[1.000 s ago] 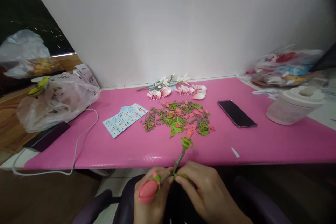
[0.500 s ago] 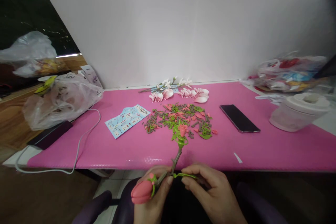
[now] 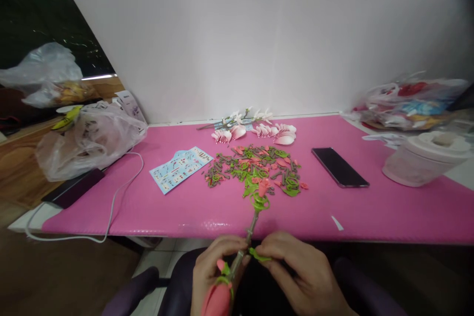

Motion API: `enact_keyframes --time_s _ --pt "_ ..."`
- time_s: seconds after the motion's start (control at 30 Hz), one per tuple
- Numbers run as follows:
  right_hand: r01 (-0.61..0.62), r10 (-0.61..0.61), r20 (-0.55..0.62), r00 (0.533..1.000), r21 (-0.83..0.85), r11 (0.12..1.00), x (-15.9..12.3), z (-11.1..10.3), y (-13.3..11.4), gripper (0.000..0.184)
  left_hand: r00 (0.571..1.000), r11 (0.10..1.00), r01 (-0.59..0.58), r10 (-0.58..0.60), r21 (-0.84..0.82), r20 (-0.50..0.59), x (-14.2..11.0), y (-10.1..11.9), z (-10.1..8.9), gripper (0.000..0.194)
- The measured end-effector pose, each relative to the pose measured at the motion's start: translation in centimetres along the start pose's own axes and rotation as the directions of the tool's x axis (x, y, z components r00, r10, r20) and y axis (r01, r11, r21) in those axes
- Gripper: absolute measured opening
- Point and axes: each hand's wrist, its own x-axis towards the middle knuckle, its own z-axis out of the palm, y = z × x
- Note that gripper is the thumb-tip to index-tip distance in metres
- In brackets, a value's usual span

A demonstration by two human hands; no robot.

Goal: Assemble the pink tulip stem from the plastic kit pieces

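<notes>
My left hand (image 3: 218, 269) is closed around a grey-brown toy flower stem (image 3: 236, 264). At the stem's near end sits a coral-pink bud (image 3: 217, 301); at its far end a green ringed piece (image 3: 260, 202) carries a small pink flower (image 3: 264, 187). In a pinch, my right hand (image 3: 296, 269) has a green leaf piece (image 3: 259, 256) right beside the middle of the stem. Whether the leaf is joined to the stem I cannot tell. Beyond the flower lies a pile of loose green, grey and pink pieces (image 3: 240, 163) on the pink mat.
Blue printed sheets (image 3: 181, 169) lie left of the pile. White-and-pink flower parts (image 3: 237, 133) line the back. A phone (image 3: 339, 168) and a lidded tub (image 3: 422, 160) stand right. Plastic bags (image 3: 92, 133) and a white cable (image 3: 111, 207) are left.
The stem has turned, bringing the pink bud nearer and lower and the far flower slightly right. The right hand's leaf piece now shows broader side out.
</notes>
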Motion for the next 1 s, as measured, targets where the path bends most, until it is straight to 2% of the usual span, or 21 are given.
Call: enact_keyframes --time_s 0.07,0.1,0.17,0.23,0.3,0.5,0.6,0.8,1.0 --pt "-0.156 0.174 -0.100 0.980 0.162 0.974 -0.4 0.7 0.3 0.028 0.998 0.999 -0.046 0.045 0.003 0.034 -0.1 -0.1 -0.4 0.007" --pt "-0.233 0.275 -0.128 0.953 0.270 0.934 -0.5 1.0 0.4 0.033 0.997 0.997 -0.071 0.071 0.008 0.039 -0.2 -0.1 -0.6 0.011" --pt "-0.326 0.418 -0.096 0.903 0.480 0.814 -0.8 1.5 0.5 0.040 0.991 0.991 -0.127 0.126 0.029 0.041 -0.4 -0.4 -0.6 0.020" --pt "-0.359 0.444 0.008 0.896 0.601 0.714 -0.8 1.5 0.3 0.036 0.984 0.983 -0.173 0.170 0.061 0.049 -0.6 -0.6 -0.5 0.023" --pt "-0.384 0.433 0.095 0.896 0.653 0.653 -0.7 1.4 0.1 0.033 0.974 0.973 -0.220 0.215 0.073 0.078 -0.6 -0.8 -0.2 0.022" --pt "-0.433 0.530 0.118 0.840 0.734 0.523 -0.3 1.8 0.2 0.035 0.945 0.952 -0.304 0.296 0.041 0.139 -0.5 -0.8 0.2 0.022" --pt "-0.438 0.570 0.099 0.816 0.750 0.495 -0.4 2.2 0.7 0.038 0.950 0.958 -0.286 0.281 0.012 0.135 -0.5 -0.7 0.3 0.022" --pt "-0.447 0.593 0.108 0.798 0.765 0.463 -0.7 2.6 1.3 0.037 0.972 0.976 -0.216 0.217 -0.028 0.087 -0.3 -0.3 0.7 0.021" --pt "-0.517 0.627 0.067 0.776 0.637 0.572 -1.0 2.1 1.8 0.039 0.978 0.979 -0.200 0.202 -0.030 0.057 -0.2 -0.6 0.9 0.022"
